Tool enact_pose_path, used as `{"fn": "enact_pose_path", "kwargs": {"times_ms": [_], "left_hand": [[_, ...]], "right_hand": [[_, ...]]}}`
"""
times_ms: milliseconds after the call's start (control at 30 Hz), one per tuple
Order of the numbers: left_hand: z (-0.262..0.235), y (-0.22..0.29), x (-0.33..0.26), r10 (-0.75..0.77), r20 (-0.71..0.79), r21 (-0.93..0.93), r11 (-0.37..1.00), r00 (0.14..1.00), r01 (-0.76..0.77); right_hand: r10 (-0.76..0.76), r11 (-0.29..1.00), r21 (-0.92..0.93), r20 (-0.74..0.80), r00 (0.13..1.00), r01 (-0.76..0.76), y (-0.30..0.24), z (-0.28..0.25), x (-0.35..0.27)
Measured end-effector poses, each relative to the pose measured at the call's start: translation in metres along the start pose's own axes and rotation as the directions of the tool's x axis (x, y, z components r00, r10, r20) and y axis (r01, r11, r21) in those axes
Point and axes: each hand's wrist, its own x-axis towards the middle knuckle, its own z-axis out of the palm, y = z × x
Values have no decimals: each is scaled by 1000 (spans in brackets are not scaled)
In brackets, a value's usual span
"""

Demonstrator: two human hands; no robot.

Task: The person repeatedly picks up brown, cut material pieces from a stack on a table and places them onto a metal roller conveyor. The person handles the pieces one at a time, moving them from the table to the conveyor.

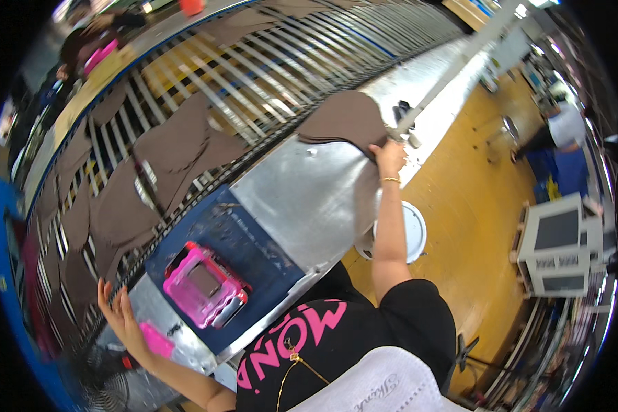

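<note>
My right hand (391, 159) is closed on the near right edge of a stack of flat brown cut pieces (343, 117), which lies on the metal table beside the slatted conveyor. The pieces look like thin sheet material with rounded outlines. My left hand (120, 316) has its fingers apart and holds nothing, close to the conveyor's near edge. Between my arms, a pink plastic basket (185, 299) with a small brown rectangle inside rests on a dark blue mat (278, 257). A flat pink item (156, 340) lies near my left wrist.
More brown pieces (175, 141) lie spread over the slatted conveyor (254, 89). A pale post (453, 62) rises just past my right hand. Below the table stands a round white lid or stool (412, 230). One person (89, 41) is across the conveyor, another (566, 127) far right.
</note>
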Motion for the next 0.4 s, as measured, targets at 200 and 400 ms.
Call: {"fn": "enact_pose_path", "kwargs": {"times_ms": [200,400], "left_hand": [[-3,-3,-4,-19,23,36,999,1000,18],[3,1,6,32,94,57,998,995,-37]], "right_hand": [[-122,987,104,-15,992,123,-22,-3,-1],[-493,794,303,-186,850,527,-54,-77,-35]]}}
